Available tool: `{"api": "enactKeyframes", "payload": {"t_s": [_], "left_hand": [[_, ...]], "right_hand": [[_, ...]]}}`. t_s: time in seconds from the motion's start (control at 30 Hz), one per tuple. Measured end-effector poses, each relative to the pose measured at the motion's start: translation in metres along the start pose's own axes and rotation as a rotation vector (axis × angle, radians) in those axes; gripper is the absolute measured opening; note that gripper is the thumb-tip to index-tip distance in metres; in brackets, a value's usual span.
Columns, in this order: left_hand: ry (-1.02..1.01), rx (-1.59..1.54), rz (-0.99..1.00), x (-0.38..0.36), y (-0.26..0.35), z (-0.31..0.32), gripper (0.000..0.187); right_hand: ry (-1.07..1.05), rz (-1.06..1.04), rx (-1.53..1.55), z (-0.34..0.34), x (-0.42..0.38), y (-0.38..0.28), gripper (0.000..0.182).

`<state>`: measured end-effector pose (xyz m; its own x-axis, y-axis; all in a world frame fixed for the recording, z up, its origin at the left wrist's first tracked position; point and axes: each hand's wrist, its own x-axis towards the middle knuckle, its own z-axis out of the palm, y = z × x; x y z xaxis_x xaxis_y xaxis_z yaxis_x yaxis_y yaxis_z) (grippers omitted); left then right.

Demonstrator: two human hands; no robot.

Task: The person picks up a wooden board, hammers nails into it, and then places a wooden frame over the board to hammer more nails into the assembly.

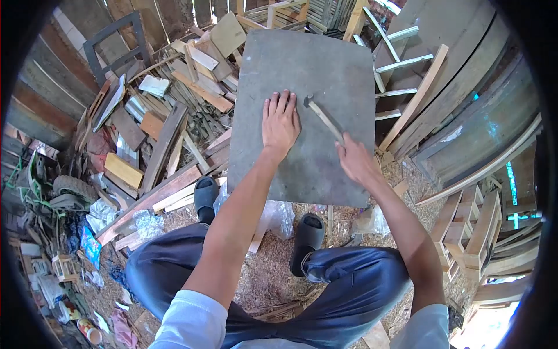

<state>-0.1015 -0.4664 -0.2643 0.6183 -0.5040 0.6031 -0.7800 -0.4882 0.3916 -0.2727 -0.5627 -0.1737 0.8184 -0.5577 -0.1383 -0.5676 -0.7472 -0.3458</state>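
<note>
A large grey board (pixel 325 64) takes up the middle of the head view, in front of my knees. Flat on its surface lies my left hand (pixel 281 123), fingers stretched out toward the far edge. My right hand (pixel 356 160) is wrapped round the wooden handle of a hammer (pixel 325 121). The hammer's dark head points up and to the left, over the board just right of my left fingertips.
Scrap wood (pixel 168 110) is heaped at the left, with a dark frame (pixel 119 41) behind it. A white-runged ladder (pixel 407 64) leans at the right, above a stacked wooden frame (pixel 474 232). My sandals (pixel 310 235) rest on shavings, near clear plastic bags (pixel 278 218).
</note>
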Motion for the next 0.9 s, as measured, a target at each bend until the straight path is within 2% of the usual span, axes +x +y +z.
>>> {"api": "enactKeyframes", "payload": {"t_s": [0.13,0.2,0.33,0.4,0.43,0.53,0.6,0.63,0.7,0.83,0.9], "left_hand": [[0.017,0.014,0.004,0.001,-0.001,0.001,0.038],[0.008,0.014,-0.002,0.002,-0.001,0.001,0.039],[-0.008,0.013,-0.008,0.001,0.000,-0.001,0.039],[0.009,0.014,0.000,0.000,0.002,-0.002,0.038],[0.025,0.018,0.006,0.002,0.001,-0.001,0.037],[0.031,0.012,0.004,0.001,-0.001,0.000,0.037],[0.021,0.011,-0.001,0.001,-0.001,0.000,0.037],[0.020,0.007,-0.001,0.001,0.000,0.000,0.037],[0.026,-0.003,0.008,-0.001,-0.001,0.001,0.037],[0.028,0.006,0.010,0.001,-0.001,0.000,0.037],[0.039,0.002,0.005,0.001,-0.002,0.001,0.037]], "right_hand": [[0.012,0.000,0.044,-0.008,0.001,-0.007,0.030],[0.102,0.039,0.221,-0.028,-0.013,-0.031,0.031],[0.158,-0.002,0.236,-0.007,-0.009,-0.013,0.029],[0.063,-0.055,0.005,0.013,0.009,0.013,0.026],[0.075,-0.057,0.001,0.012,0.011,0.018,0.026],[0.097,-0.026,0.055,-0.009,-0.002,-0.005,0.025],[0.218,-0.053,0.273,-0.015,-0.009,-0.016,0.026],[0.214,-0.046,0.277,-0.010,-0.007,-0.013,0.026],[0.011,-0.015,0.046,0.000,0.002,0.000,0.027],[0.022,-0.040,0.018,0.005,0.010,0.006,0.027],[0.076,0.049,0.221,-0.017,-0.007,-0.019,0.028]]}}
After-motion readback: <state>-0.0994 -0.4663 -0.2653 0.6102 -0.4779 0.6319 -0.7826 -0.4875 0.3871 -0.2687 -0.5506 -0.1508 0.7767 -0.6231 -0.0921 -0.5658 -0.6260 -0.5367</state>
